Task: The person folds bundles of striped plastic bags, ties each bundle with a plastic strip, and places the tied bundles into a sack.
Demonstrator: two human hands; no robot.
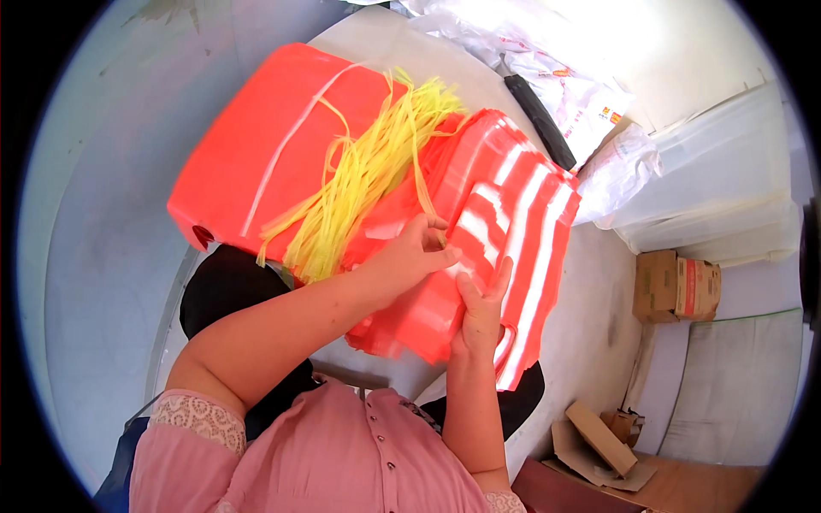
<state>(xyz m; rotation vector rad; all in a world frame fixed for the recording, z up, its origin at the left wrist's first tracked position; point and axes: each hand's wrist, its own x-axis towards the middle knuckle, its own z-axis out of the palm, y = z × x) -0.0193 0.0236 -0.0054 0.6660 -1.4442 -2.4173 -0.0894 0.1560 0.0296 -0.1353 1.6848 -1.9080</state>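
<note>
In front of me lies a fanned bundle of red plastic bags (pixel 410 316), glossy with white glare stripes. My right hand (pixel 481 312) grips the bundle's near part, thumb and forefinger raised along it. My left hand (pixel 421 252) is just left of it above the bags, fingertips curled toward the thumb. A yellow plastic strip (pixel 421 184) runs down into those fingers. It comes from a loose heap of yellow strips (pixel 359 192) lying across the reds. At the left sits a thick red stack of plastic bags (pixel 256 128) with a pale band around it.
A black elongated object (pixel 540 122) and white printed plastic sacks (pixel 564 77) lie beyond the bags. To the right stand a cardboard box (pixel 676 287) and, lower down, an open cardboard carton (pixel 599 449). A pale blue wall (pixel 111 214) rises at the left.
</note>
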